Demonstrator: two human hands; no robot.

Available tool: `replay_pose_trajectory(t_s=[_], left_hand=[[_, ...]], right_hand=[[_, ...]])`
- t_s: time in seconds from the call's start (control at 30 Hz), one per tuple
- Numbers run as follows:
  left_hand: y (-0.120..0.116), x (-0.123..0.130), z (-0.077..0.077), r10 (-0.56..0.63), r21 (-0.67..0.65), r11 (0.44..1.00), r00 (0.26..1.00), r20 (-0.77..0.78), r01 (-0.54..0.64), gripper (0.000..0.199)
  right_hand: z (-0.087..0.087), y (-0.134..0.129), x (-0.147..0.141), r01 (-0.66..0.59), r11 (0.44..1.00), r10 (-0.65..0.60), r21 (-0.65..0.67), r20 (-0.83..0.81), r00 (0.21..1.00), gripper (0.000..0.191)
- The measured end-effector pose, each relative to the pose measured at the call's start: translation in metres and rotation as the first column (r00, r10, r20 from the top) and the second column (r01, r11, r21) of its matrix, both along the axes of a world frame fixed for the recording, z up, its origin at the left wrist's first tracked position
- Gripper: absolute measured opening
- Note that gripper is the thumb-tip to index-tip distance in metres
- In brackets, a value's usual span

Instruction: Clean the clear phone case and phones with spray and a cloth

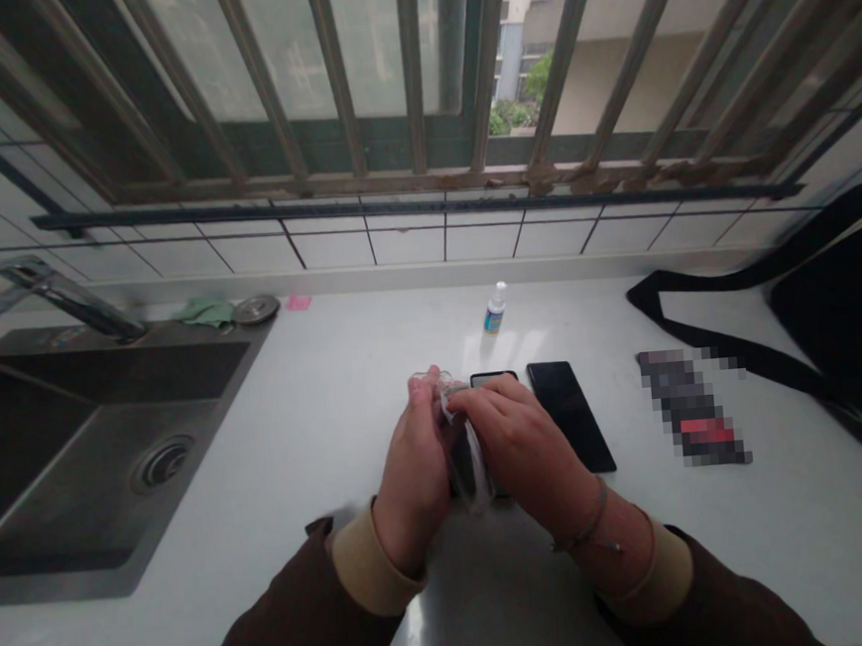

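Brown sleeves (275, 614) with tan cuffs (365, 567) enter from seven and four o'clock. The left hand (415, 469) and right hand (521, 430) meet. At their three o'clock a flat, smooth black slab (573, 416) lies, perhaps set aside for room. Both hands clasp limp, clear plastic (477, 484), presumably steadying it; a small white bottle (495, 310) stands at one.

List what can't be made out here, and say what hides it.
In the head view:
Crumpled clear plastic: partly hidden by the left hand and right hand.
Black-rimmed flat rectangle: largely behind the right hand.
Small white plastic bottle: label print too small to read.
Dark flat item with red patch: blurred by pixelation.
Large black strapped item: cut off by the right edge.
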State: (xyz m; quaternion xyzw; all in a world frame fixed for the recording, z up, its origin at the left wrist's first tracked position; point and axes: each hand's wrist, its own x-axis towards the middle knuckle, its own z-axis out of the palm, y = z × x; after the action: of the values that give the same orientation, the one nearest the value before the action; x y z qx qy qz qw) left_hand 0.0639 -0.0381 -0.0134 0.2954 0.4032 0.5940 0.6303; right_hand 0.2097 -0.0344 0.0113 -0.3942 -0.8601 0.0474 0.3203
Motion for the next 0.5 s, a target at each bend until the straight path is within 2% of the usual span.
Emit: replay_pose_trajectory(t_s=[0.13, 0.27, 0.37, 0.5], left_hand=[[0.007, 0.001, 0.016, 0.153, -0.082, 0.986, 0.987, 0.057, -0.148, 0.067], [0.015, -0.005, 0.031, 0.294, 0.042, 0.953, 0.951, 0.096, -0.299, 0.066], [0.019, -0.01, 0.037, 0.374, 0.12, 0.914, 0.92, 0.12, -0.387, 0.068], [0.02, -0.012, 0.036, 0.354, 0.112, 0.923, 0.927, 0.125, -0.368, 0.067]], right_hand=[[0.0, -0.004, -0.003, -0.092, 0.995, 0.093, -0.028, 0.048, 0.995, 0.014], [-0.003, -0.008, -0.006, -0.158, 0.985, 0.162, -0.075, 0.038, 0.986, 0.022], [-0.002, -0.011, -0.008, -0.245, 0.958, 0.235, -0.149, -0.08, 0.969, 0.026], [0.005, -0.016, -0.007, -0.296, 0.906, 0.204, -0.303, -0.301, 0.932, 0.024]])
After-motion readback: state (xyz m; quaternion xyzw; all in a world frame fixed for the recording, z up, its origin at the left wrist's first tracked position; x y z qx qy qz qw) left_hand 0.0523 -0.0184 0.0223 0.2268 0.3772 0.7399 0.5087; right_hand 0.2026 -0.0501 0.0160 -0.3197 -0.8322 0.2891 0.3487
